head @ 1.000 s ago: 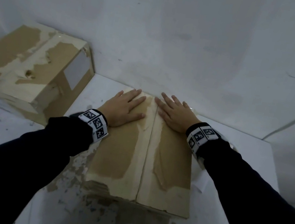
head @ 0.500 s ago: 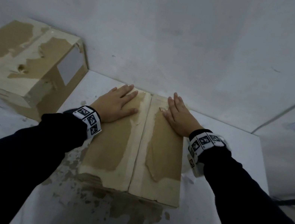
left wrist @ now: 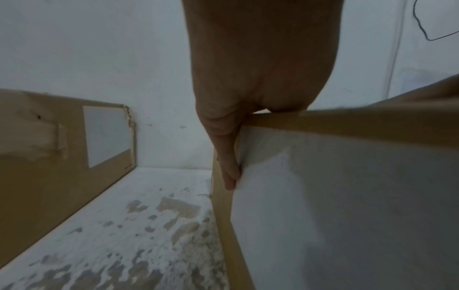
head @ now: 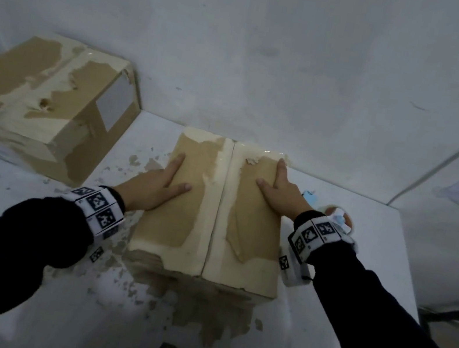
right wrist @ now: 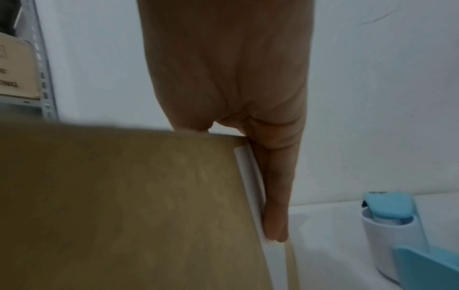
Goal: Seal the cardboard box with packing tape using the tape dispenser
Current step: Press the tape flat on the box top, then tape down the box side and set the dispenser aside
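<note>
The cardboard box point(head: 209, 231) stands mid-table, both top flaps down and meeting at a bare centre seam. My left hand point(head: 171, 182) lies on the left flap at its outer edge, forefinger and thumb on top. In the left wrist view its other fingers point(left wrist: 229, 162) run straight down the box's side point(left wrist: 347, 196). My right hand point(head: 276, 188) mirrors it at the right edge, with fingers point(right wrist: 275, 196) flat against that side of the box point(right wrist: 124, 196). The blue and white tape dispenser point(head: 337, 217) point(right wrist: 387, 225) sits on the table just right of the box, untouched.
A second, larger cardboard box point(head: 45, 98) point(left wrist: 49, 157) stands at the back left. The white table point(head: 315, 342), flecked with brown scraps, ends at the wall behind and at an edge on the right. A metal shelf point(right wrist: 44, 78) shows in the right wrist view.
Both hands have slid apart, from beside the centre seam out to the box's left and right edges, and most fingers now hang over the sides. The head view has shifted.
</note>
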### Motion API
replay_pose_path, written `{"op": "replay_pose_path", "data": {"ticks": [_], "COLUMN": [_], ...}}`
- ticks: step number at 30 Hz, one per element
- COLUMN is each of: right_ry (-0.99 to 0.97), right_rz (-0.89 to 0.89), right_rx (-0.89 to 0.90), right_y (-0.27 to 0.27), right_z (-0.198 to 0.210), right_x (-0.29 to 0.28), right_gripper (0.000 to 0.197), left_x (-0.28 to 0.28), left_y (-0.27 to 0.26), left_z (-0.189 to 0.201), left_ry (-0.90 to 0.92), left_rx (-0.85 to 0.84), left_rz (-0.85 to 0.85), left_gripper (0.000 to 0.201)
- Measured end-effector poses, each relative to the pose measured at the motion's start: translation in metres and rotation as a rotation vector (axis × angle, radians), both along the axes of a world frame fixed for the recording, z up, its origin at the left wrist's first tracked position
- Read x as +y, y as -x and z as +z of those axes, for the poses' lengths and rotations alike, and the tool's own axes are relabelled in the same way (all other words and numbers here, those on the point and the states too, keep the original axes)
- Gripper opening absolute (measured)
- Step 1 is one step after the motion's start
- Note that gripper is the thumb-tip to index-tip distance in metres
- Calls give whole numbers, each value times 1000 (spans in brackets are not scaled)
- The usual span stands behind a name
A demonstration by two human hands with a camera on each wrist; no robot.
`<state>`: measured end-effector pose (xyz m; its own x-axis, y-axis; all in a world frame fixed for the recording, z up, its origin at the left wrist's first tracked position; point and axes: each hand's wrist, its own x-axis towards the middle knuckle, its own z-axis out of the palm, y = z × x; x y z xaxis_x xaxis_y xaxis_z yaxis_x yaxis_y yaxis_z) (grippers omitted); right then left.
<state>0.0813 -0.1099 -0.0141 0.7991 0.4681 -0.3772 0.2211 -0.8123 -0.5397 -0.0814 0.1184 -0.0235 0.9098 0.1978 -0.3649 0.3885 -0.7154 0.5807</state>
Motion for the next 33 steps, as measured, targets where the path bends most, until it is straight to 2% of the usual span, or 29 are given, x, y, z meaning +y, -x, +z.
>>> {"op": "replay_pose_path", "data": {"ticks": [5,9,11,13,16,18,21,25,28,33], "right_ry": [-158,-293,-400,-440,-197,-41,71,48,32,-161], "right_rz": [-52,-82,-212,-394,-605,-693,-724,-718,-679,-789], "right_rx": [20,89,142,67,-128,-124,46,301,250,189], "right_y": [-22,-33,-38,-44,-45,-39,-24,-21,-20,-12], "right_z": [9,9,8,0,-17,-31,-53,-99,-122,-99], "right_x": [8,7,-8,-35,-86,-112,-124,-119,-118,-111], "right_gripper": [82,75,64,50,41,53,82,105,85,63], "left_x": [6,18,21,21,20,20,20,17,13,9], "left_y": [-33,-57,-61,-61,-61,-63,-63,-61,-60,-58], "left_z": [-2,-5,-8,-9,-10,-10,-10,-8,-6,-4], "left_ry": [-33,-76,-82,-80,-82,-92,-99,-102,-118,-128], "left_rx": [-53,-52,-32,-36,-54,-57,-54,-50,-54,-66], "left_rz": [99,126,123,130,143,142,148,156,168,186], "left_gripper": [74,76,76,76,75,76,75,74,73,72]}}
